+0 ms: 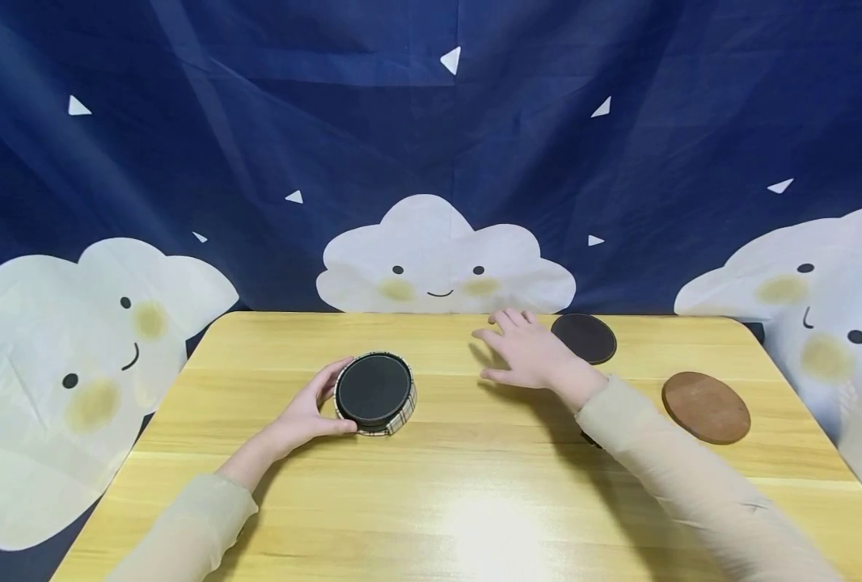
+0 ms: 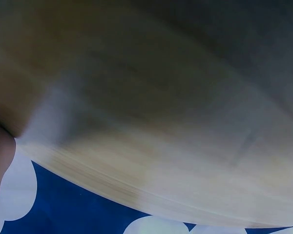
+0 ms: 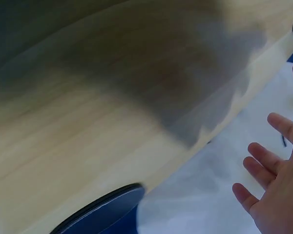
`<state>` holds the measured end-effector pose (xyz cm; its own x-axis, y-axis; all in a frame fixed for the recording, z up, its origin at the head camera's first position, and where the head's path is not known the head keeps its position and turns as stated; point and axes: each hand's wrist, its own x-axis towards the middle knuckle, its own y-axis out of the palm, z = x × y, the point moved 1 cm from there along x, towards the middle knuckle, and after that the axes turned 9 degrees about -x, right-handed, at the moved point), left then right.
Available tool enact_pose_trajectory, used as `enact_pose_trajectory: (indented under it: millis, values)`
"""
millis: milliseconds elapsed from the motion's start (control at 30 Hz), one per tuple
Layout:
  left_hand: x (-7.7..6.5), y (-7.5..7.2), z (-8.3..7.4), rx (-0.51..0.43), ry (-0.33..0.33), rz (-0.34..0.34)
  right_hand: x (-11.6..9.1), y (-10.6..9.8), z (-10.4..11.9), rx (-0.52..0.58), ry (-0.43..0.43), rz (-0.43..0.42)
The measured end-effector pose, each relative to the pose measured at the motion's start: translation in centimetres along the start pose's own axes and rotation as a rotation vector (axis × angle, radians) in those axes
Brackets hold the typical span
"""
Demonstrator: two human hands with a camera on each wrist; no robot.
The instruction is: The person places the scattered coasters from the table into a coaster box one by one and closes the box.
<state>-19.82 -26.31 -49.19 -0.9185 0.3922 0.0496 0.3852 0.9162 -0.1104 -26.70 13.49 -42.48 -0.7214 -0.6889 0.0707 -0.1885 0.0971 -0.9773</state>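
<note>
My left hand (image 1: pixel 307 414) holds a round coaster holder with plaid sides (image 1: pixel 404 417), its thumb at the near side and fingers round the far left side. Inside the holder, at the top, lies a black round coaster (image 1: pixel 374 388) with a stitched edge. To the right, my right hand (image 1: pixel 529 352) hovers over the table with fingers spread, nothing in it. Just beyond its wrist lies a dark brown coaster (image 1: pixel 584 338) at the table's back edge. Only a finger (image 2: pixel 1 156) shows at the left of the left wrist view.
A reddish-brown coaster (image 1: pixel 706 407) lies on the right of the wooden table (image 1: pixel 402 501). Beneath the right sleeve peeks a small dark edge (image 1: pixel 589 440), mostly hidden. Behind the table hangs a dark blue cloth (image 1: pixel 373 145) with white smiling clouds.
</note>
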Motion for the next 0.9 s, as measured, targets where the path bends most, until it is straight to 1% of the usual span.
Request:
enact_pose_trajectory:
  millis: [267,467,767,900]
  values:
    - [0.0,0.0,0.1,-0.001,0.010,0.002,-2.4,1.3,-2.4,-0.024,0.069,0.026]
    - [0.0,0.0,0.2,-0.006,0.005,0.005,-4.1,1.8,-4.0,-0.036,0.108,0.025]
    - [-0.1,0.0,-0.1,-0.007,-0.005,0.003,-5.6,2.0,-5.8,-0.005,0.161,0.040]
    - [-0.1,0.1,-0.1,-0.011,-0.002,0.003,-5.9,2.6,-6.7,-0.004,0.185,0.022]
